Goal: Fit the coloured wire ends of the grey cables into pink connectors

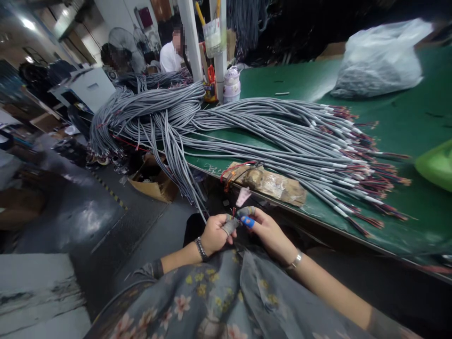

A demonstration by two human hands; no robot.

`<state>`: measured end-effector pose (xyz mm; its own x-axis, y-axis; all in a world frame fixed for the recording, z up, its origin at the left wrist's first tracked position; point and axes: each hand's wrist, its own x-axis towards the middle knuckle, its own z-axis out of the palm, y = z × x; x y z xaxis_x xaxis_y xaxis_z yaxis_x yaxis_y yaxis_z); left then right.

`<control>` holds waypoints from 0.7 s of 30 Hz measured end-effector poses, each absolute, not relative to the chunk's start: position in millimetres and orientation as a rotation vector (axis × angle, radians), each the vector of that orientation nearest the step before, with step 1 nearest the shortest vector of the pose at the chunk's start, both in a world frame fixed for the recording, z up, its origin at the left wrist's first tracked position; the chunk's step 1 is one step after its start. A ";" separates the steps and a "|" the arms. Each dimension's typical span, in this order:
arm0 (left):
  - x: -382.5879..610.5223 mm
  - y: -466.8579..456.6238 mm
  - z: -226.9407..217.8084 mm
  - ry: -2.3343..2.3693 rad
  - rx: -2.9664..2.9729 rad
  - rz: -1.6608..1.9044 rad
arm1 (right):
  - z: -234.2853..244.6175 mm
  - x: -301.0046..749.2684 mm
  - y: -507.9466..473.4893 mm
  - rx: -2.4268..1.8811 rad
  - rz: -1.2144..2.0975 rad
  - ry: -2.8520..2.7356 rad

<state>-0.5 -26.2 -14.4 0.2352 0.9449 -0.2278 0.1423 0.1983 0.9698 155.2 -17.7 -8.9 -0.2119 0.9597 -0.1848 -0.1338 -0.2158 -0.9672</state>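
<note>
My left hand and my right hand meet in front of me, just below the edge of the green table. Both are closed in a pinch on the stripped end of one grey cable that hangs down from the big bundle of grey cables. Thin red wires stick out between my fingertips. Grey tape wraps my left thumb, and a blue cap covers a right fingertip. The bundle lies across the table, its coloured wire ends fanned out at the right.
A taped brown block sits at the table's front edge. A clear plastic bag lies at the back right, a green object at the far right. A bottle stands by a white post. A person in white sits behind. A cardboard box is on the floor.
</note>
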 end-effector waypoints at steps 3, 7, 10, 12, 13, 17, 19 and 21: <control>0.4 -27.1 -16.8 1.205 1.272 0.786 | -5.0 151.7 -13.5 -1.162 1.517 -1.233; 1.1 -27.7 -19.1 1.229 1.307 0.772 | -6.0 148.0 -10.9 -1.214 1.435 -1.304; 1.1 -27.2 -18.3 1.233 1.304 0.762 | -9.7 147.9 -11.6 -1.207 1.425 -1.305; 1.5 -26.1 -17.3 1.219 1.264 0.764 | -11.5 148.2 -12.8 -1.186 1.428 -1.274; 1.9 -25.4 -16.9 1.206 1.235 0.770 | -11.9 148.3 -13.4 -1.176 1.425 -1.252; 4.9 -22.8 -17.3 1.165 1.084 0.798 | -11.7 147.6 -16.0 -1.152 1.421 -1.149; 6.6 -22.1 -18.5 1.167 1.014 0.814 | -11.5 146.6 -17.1 -1.151 1.444 -1.091; 7.6 -22.1 -19.8 1.168 0.970 0.836 | -11.9 145.3 -17.9 -1.150 1.472 -1.039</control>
